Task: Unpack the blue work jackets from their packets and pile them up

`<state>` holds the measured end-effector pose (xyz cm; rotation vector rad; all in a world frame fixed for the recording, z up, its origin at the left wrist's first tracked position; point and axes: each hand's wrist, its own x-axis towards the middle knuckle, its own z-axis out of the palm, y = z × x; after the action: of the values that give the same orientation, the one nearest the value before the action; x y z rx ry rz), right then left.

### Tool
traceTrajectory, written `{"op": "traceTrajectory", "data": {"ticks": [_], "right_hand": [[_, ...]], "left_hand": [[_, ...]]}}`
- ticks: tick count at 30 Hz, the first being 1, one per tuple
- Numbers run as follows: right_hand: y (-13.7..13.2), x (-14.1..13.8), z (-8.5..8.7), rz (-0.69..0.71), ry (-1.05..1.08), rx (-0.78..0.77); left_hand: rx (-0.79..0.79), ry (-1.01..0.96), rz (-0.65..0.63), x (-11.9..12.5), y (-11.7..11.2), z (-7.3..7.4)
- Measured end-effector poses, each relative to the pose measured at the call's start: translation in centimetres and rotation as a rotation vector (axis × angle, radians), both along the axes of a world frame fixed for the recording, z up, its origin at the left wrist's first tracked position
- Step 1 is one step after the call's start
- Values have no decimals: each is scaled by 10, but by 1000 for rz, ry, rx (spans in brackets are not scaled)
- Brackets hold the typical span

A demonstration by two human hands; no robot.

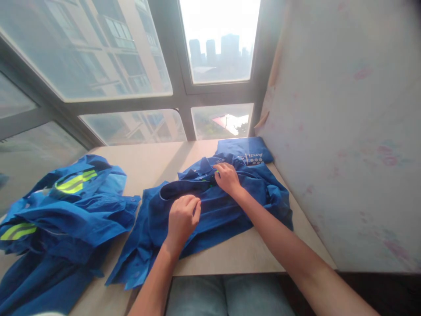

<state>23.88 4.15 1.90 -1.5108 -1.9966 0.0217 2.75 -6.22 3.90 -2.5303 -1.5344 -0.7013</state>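
Observation:
A blue work jacket (223, 215) lies spread on the pale table, with its collar side toward the window and one sleeve stretched to the near left. My left hand (184, 219) is closed over the front of the jacket, beside a dark zip-edged opening; its fingertips are partly hidden. Farther back, my right hand (226, 177) has its fingers bent and pinched on the cloth near the collar. A bit of bright yellow shows beneath those fingers.
At left lies a crumpled heap of blue clothing (75, 215) with yellow reflective strips. A folded blue garment (259, 151) with white lettering sits in the back right corner. Windows (217, 93) border the table (230, 259) behind, and a flowered wall (345, 131) stands to the right.

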Motion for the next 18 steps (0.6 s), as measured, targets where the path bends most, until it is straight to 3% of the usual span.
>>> {"op": "traceTrajectory", "data": {"ticks": [4,9,13,18], "right_hand": [[23,-33,-17,87,-166,-265],[31,-32,-55,-29,-85,-387],[39,-33,-70,-163,64,-445],[75,-19,-65,-406,303,-521]], "left_hand": [[10,26,-22,48,45,-17],[-219,125,236,49,81,-61],[-238,90,160,43,81,-78],[-244,-61,-81,32,47,-73]]}}
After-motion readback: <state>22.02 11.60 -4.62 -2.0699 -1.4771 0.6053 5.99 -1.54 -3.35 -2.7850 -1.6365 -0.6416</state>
